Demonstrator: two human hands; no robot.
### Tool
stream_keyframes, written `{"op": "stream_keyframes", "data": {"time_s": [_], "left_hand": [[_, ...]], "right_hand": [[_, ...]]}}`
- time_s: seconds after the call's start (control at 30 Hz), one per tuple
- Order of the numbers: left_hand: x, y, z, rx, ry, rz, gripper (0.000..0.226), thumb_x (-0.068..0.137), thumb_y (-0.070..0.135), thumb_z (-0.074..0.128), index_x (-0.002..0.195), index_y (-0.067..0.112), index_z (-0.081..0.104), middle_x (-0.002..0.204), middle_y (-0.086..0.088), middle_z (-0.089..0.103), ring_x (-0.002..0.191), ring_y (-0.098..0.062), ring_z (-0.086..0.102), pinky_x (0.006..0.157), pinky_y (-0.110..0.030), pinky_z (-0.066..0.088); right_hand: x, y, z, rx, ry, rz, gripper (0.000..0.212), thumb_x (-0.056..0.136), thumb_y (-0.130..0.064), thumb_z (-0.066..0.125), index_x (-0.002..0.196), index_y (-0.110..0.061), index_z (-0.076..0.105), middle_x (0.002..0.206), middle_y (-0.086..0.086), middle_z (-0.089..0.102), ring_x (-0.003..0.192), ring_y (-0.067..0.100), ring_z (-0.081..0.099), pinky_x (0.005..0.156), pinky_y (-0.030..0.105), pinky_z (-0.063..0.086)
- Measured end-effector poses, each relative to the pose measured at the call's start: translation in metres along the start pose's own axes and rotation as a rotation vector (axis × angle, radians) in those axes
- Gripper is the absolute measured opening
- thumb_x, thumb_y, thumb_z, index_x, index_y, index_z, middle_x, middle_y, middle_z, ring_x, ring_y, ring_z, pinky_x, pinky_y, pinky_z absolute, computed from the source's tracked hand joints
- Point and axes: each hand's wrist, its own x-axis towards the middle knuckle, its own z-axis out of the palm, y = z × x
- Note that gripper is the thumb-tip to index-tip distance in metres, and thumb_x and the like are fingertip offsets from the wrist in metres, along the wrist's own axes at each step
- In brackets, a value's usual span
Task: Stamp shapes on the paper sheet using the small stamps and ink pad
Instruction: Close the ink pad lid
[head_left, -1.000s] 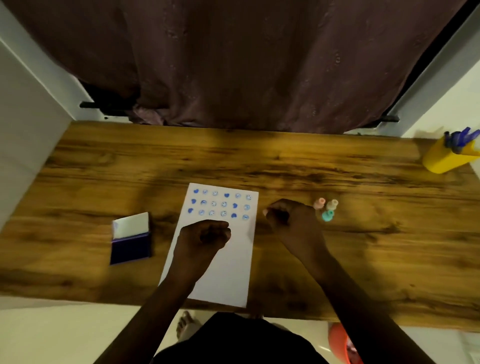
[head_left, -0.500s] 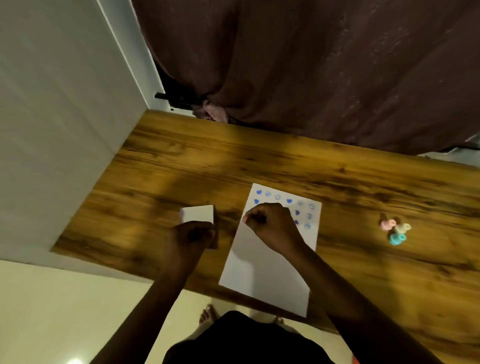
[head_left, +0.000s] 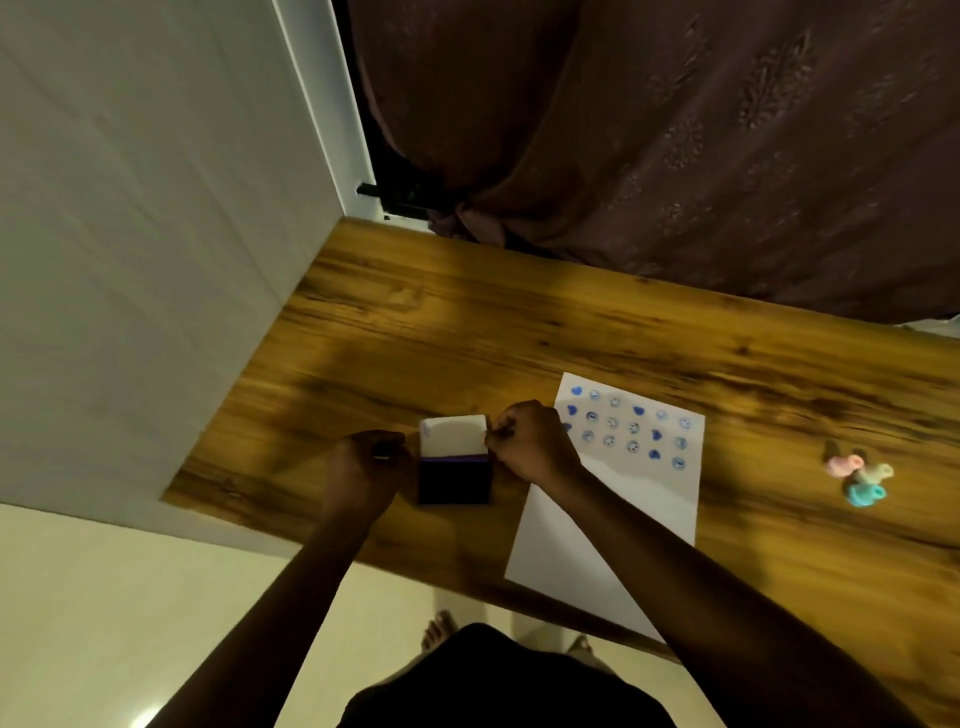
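The ink pad (head_left: 455, 480) lies lid-open near the front-left corner of the wooden surface (head_left: 467, 338), just left of the paper sheet (head_left: 613, 509), whose near end overhangs the front edge. The left hand (head_left: 366, 470) is curled beside the pad's left side; the right hand (head_left: 530, 441) is closed at the white lid's (head_left: 453, 436) right edge, contents not discernible. Three small stamps (head_left: 860, 475) cluster well right of the sheet, with bare surface behind and a curtain (head_left: 675, 156) along the far edge.
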Motion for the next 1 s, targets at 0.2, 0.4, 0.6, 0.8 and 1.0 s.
{"op": "stream_keyframes", "data": {"time_s": [0.2,0.4,0.6,0.8,1.0], "left_hand": [[0.016,-0.002,0.000,0.057,-0.079,0.032,0.032,0.077,0.007,0.073,0.055,0.030,0.074,0.053,0.007,0.072,0.050,-0.007,0.069,0.049,-0.027,0.052],[0.022,0.003,0.006,0.171,-0.092,0.077,0.030,0.077,0.008,0.075,0.052,0.022,0.069,0.057,-0.005,0.071,0.051,-0.017,0.065,0.052,-0.028,0.046],[0.023,-0.002,0.006,0.180,-0.135,0.121,0.015,0.082,0.008,0.070,0.078,0.019,0.081,0.060,0.012,0.071,0.057,-0.004,0.072,0.052,-0.027,0.055],[0.018,-0.005,0.008,0.160,-0.115,0.179,0.023,0.083,0.007,0.071,0.097,0.021,0.082,0.070,0.024,0.068,0.060,0.017,0.066,0.046,-0.003,0.045],[0.017,-0.005,0.011,0.164,-0.072,0.169,0.019,0.085,0.008,0.069,0.099,0.017,0.078,0.092,0.003,0.078,0.077,-0.011,0.073,0.064,-0.027,0.061]], "right_hand": [[0.006,-0.008,0.010,0.005,0.014,0.030,0.017,0.080,-0.022,0.082,0.090,-0.010,0.075,0.096,0.006,0.075,0.087,0.020,0.070,0.068,0.022,0.048],[0.007,-0.009,0.015,-0.018,0.030,0.044,0.014,0.078,-0.016,0.083,0.085,-0.009,0.073,0.096,0.007,0.074,0.089,0.022,0.070,0.065,0.019,0.047],[-0.001,-0.007,0.020,0.044,0.083,0.045,0.015,0.080,-0.021,0.082,0.084,-0.014,0.070,0.092,0.004,0.074,0.085,0.020,0.070,0.067,0.019,0.047],[-0.012,-0.002,0.020,0.121,0.105,0.036,0.023,0.079,-0.014,0.080,0.097,-0.019,0.066,0.092,-0.007,0.070,0.092,0.017,0.071,0.061,0.008,0.041],[-0.023,0.005,0.019,0.096,0.098,-0.005,0.031,0.084,-0.016,0.079,0.111,-0.018,0.064,0.114,0.002,0.075,0.107,0.019,0.071,0.066,0.003,0.041]]}}
